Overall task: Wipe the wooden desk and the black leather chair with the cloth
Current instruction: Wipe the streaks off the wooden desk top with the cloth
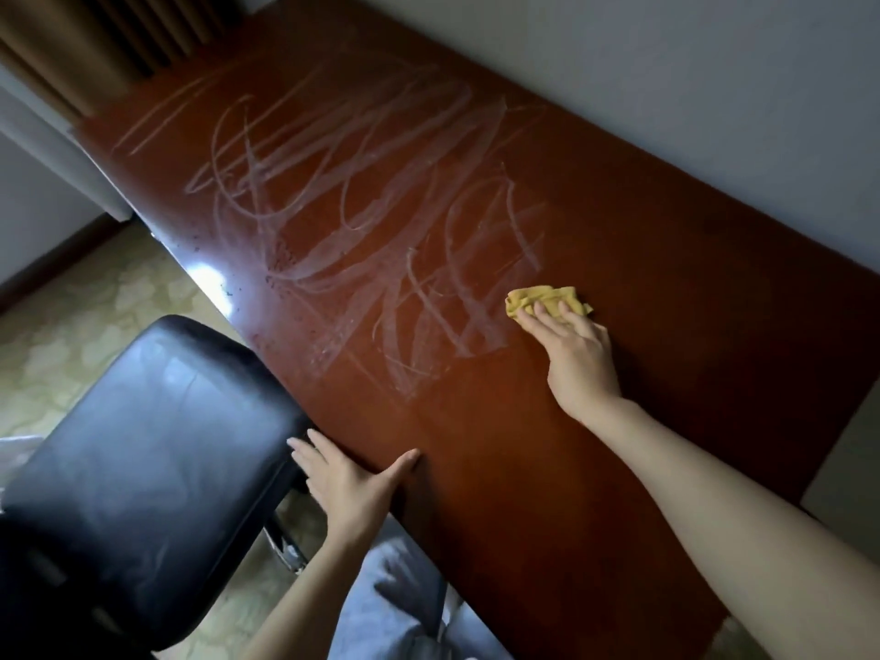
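Observation:
A long reddish-brown wooden desk (643, 259) runs from the upper left to the lower right, with pale looping wipe streaks across its middle. A crumpled yellow cloth (543, 297) lies on the desk top, and my right hand (576, 354) presses it down with straight fingers. My left hand (347, 483) rests flat on the desk's near edge, thumb on top, fingers spread. The black leather chair (143, 459) stands at the lower left, its back close to the desk edge beside my left hand.
A pale wall (714, 64) runs along the desk's far side. Brown curtains (95, 35) hang at the upper left over a white ledge. Patterned light flooring (71, 326) shows beyond the chair. Grey trousers (405, 602) are below the desk edge.

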`<state>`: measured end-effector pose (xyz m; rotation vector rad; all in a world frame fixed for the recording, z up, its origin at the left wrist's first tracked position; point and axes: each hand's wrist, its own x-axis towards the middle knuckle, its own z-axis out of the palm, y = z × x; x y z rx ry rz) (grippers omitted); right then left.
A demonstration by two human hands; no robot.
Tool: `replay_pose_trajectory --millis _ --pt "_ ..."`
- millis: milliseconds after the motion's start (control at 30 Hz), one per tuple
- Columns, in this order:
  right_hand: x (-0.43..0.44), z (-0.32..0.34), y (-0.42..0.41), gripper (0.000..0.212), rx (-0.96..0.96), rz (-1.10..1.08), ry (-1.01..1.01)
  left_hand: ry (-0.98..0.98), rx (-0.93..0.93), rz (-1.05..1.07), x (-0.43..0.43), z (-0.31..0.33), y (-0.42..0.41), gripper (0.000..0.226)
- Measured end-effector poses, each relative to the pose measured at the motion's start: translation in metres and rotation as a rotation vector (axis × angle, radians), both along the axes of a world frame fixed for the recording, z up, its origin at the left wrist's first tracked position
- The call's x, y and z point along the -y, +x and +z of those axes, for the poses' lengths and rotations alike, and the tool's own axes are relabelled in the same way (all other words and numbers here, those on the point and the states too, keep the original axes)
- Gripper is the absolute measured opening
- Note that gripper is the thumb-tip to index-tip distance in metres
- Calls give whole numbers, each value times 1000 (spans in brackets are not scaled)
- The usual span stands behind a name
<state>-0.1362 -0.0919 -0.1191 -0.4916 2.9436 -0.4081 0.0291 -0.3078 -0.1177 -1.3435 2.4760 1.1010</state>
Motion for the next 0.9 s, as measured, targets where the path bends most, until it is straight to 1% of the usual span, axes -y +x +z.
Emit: replay_pose_trajectory --millis 67,133,200,300,367,433,500,567,667,733,900 --pt "-1 0 24 73 -17 88 -38 90 -57 -39 -1 -3 -2 142" --pt "-3 0 48 75 -27 147 -91 149 -73 -23 -1 -3 -8 143" --pt "-3 0 70 75 -44 185 -130 177 -31 -5 -2 0 -18 144" --pt "-3 -2 96 73 -67 206 -171 234 89 59 -6 7 -30 151" --pt "-11 -4 105 76 -77 273 -152 234 135 94 -7 9 -34 153" --pt "-26 -5 107 81 -100 366 -109 232 143 123 -6 8 -35 152" --pt "-41 -4 101 85 -116 397 -75 238 151 142 -4 7 -36 152" --pt "-54 -1 87 85 -97 304 -80 243 157 154 -4 6 -37 152" --pt "-65 4 54 81 -26 76 -79 240 156 151 -4 5 -38 153" --pt "-63 5 28 78 23 -14 -57 237 161 138 -3 4 -38 155" --pt "-17 9 -31 74 98 -262 -60 260 179 92 0 3 -38 156"
